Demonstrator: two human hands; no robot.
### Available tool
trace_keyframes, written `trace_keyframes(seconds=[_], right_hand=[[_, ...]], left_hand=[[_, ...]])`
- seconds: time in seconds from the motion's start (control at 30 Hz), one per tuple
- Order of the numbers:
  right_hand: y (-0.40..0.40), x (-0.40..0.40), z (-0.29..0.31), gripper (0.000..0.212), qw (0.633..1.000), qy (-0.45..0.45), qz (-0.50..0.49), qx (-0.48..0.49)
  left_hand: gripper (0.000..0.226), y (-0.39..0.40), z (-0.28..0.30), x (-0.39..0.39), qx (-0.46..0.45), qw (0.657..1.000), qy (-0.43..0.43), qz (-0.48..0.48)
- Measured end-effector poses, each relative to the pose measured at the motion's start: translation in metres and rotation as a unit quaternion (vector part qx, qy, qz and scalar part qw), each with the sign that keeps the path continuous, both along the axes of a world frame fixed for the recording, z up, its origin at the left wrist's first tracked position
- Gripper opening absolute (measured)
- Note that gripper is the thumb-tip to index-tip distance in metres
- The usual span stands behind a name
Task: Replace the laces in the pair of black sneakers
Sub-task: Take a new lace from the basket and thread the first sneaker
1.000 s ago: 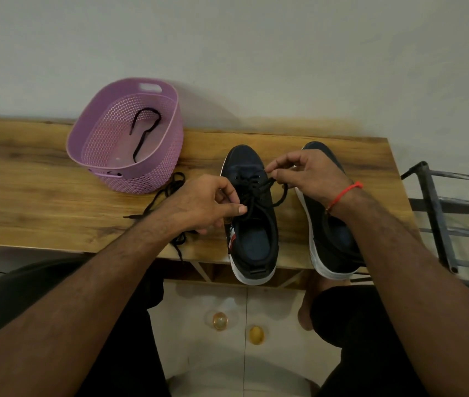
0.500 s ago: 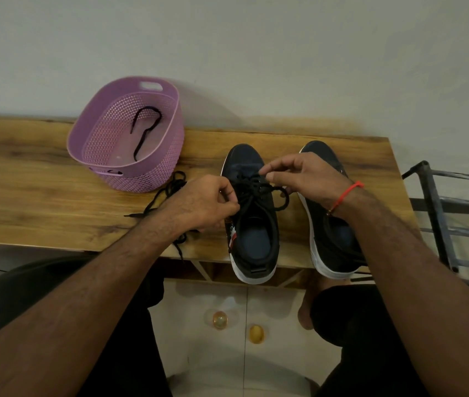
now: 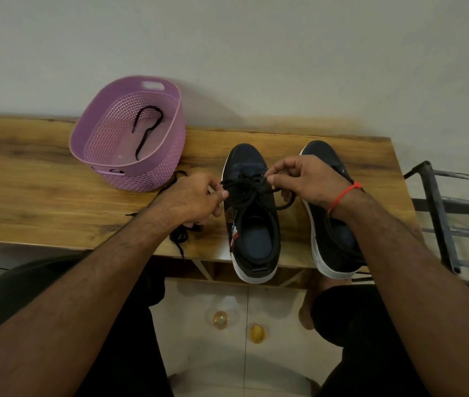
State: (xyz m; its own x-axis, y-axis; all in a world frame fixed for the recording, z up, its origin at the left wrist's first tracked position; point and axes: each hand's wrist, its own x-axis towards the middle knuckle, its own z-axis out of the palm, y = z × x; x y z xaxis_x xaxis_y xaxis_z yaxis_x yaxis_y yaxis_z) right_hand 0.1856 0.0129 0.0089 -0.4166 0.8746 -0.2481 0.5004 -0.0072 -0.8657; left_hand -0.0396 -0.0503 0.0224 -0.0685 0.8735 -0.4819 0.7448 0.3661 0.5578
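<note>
Laced sneaker (image 3: 252,213) upright on tabletop (image 3: 41,196), heel overhanging the near edge. Left hand (image 3: 190,200) and right hand (image 3: 310,179) each pinching its black lace (image 3: 249,193). Right of it: second sneaker (image 3: 330,247), partly hidden by forearm. Left: loose lace (image 3: 179,233) half covered, purple basket (image 3: 113,170).

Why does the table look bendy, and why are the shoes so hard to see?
Head view: the wide lens bows the table edge; dim, soft light leaves the shoes nearly featureless black, so the lace barely stands out; the basket throws a faint shadow on the wall; no glare, slight softness at the corners.
</note>
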Motion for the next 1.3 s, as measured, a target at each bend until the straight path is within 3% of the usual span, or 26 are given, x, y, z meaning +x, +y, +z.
trace_keyframes(seconds=[0.23,0.47,0.57,0.73,0.9,0.97,1.1,1.2,1.27,1.3], right_hand=[[0.004,0.001,-0.001,0.004,0.993,0.064,-0.099,-0.014],[0.002,0.002,-0.001,0.023,0.997,-0.05,0.059,-0.004],[-0.001,-0.002,-0.003,0.013,0.992,-0.091,0.079,0.028],[-0.001,-0.001,-0.004,0.008,0.99,-0.121,0.059,0.053],[-0.002,-0.002,-0.002,0.007,0.987,-0.14,0.057,0.061],[-0.001,-0.002,-0.002,0.01,0.986,-0.142,0.057,0.059],[-0.001,-0.002,-0.002,0.016,0.99,-0.119,0.05,0.051],[-0.001,-0.002,-0.001,0.013,0.993,-0.088,0.036,0.066],[0.0,0.0,0.002,0.008,0.994,-0.074,0.049,0.068],[0.0,0.001,0.003,0.005,0.994,-0.069,0.063,0.062]], left_hand=[[0.031,0.003,-0.005,0.002,-0.048,0.978,-0.172,0.111],[0.025,0.009,-0.019,0.02,0.015,0.945,-0.251,0.208],[0.018,0.012,-0.022,0.021,0.083,0.904,-0.309,0.283],[0.02,0.019,-0.012,0.015,0.14,0.797,-0.455,0.37],[0.03,0.019,-0.002,0.008,0.125,0.718,-0.556,0.4],[0.031,0.018,0.001,0.007,0.113,0.75,-0.53,0.381],[0.029,0.016,0.002,0.012,0.098,0.86,-0.409,0.288],[0.038,0.015,-0.006,0.01,0.144,0.956,-0.193,0.168],[0.039,0.015,-0.011,0.008,0.2,0.976,-0.046,0.075],[0.035,0.014,-0.011,0.008,0.215,0.976,-0.012,0.041]])
